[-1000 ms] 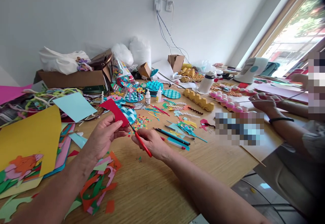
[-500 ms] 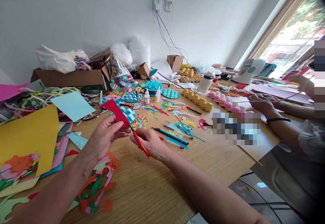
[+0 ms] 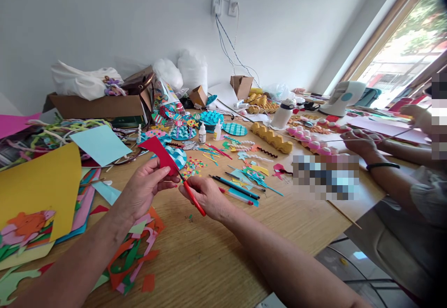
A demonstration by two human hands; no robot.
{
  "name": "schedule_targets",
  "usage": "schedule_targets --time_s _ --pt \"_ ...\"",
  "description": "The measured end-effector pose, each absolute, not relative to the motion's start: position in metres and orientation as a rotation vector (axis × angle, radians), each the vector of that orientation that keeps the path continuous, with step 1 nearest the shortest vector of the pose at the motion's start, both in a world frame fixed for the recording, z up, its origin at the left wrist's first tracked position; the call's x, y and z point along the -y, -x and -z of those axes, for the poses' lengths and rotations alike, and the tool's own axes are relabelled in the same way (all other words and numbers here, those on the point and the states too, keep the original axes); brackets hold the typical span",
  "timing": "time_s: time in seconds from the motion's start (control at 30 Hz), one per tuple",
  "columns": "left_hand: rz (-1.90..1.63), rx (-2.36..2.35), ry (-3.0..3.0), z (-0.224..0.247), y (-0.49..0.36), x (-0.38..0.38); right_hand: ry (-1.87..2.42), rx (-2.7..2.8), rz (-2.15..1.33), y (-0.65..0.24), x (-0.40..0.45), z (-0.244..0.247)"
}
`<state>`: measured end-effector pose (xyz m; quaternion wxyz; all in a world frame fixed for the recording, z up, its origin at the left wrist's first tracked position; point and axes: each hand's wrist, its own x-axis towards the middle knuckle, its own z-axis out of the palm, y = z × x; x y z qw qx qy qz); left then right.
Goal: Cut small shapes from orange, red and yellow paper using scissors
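Note:
A piece of red paper (image 3: pixel 158 152) is pinched between the thumb and fingers of my left hand (image 3: pixel 148 182), above the table's middle. My right hand (image 3: pixel 207 197) is closed round red-handled scissors (image 3: pixel 193 198). The dark blades meet the lower right edge of the red paper; most of their length is hidden. Below my left forearm lie coloured paper scraps (image 3: pixel 134 252). Just past my hands are tiny paper bits (image 3: pixel 193 166) and blue wavy paper discs (image 3: pixel 176 157).
Pens (image 3: pixel 237 187) lie right of my hands, with glue bottles (image 3: pixel 202 133) behind. Yellow card (image 3: pixel 42 182) and a light blue sheet (image 3: pixel 101 145) lie left. Yellow egg-carton strips (image 3: pixel 270 136) stand farther back. At right, another person's hands (image 3: pixel 361 141) hold a thin strand.
Almost nothing differs: my hands, the scissors and the red paper hold the same place. The view has shifted very slightly.

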<state>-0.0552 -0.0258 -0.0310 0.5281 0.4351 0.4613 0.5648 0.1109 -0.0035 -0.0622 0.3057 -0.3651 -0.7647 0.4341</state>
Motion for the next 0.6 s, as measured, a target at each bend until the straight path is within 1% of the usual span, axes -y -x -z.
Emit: schedule_targets --time_s 0.37,0.6 --pt "-1.343 -1.090 -1.027 0.0327 0.0568 0.0242 0.966 2.074 -1.023 -0.1106 0.0010 0.0671" --pt "-1.340 -1.122 -0.994 0.0335 0.0579 0.0245 0.980 2.072 -1.059 -0.1094 0.0017 0.0677"
